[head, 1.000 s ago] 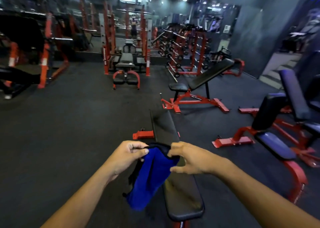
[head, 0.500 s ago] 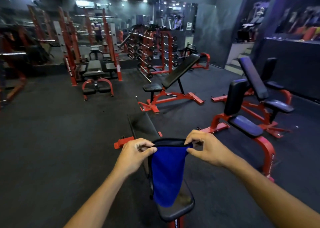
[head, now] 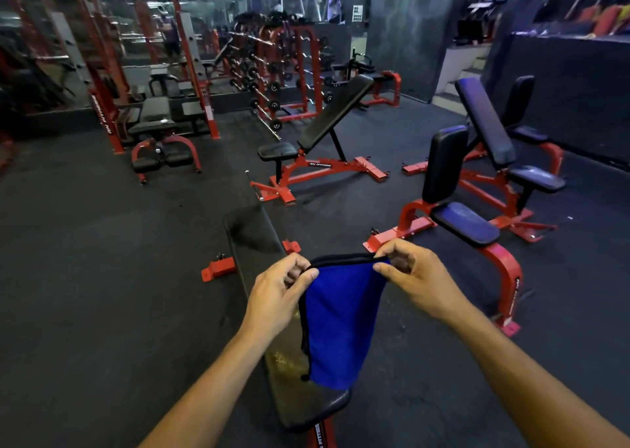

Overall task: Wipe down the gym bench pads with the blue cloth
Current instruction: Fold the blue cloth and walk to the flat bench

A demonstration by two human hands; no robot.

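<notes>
While the blue cloth [head: 341, 321] hangs in the air, both hands hold it by its upper edge. The left hand [head: 278, 294] pinches the top left corner between thumb and curled fingers [head: 296, 275]; the right hand [head: 414, 279] pinches the top right corner the same way. The top hem, edged in black, is stretched nearly level between the two grips. The rest of the cloth drapes downward and narrows toward its lower end, with a black border down its left side.

The cloth hangs over the near half of the flat bench pad [head: 259, 239], a long black pad running away from the viewer on a red frame. Whether the cloth's lower end touches the pad cannot be told. The pad surface just left of the cloth shows a dull, speckled sheen.

Farther back, an incline bench [head: 335, 113] with a black pad stands on a red base. To the right, an upright seat bench [head: 446, 164] with a dark back pad and a bluish seat stands on the dark floor [head: 102, 260]. A barbell rack [head: 283, 72] stands along the far wall.
</notes>
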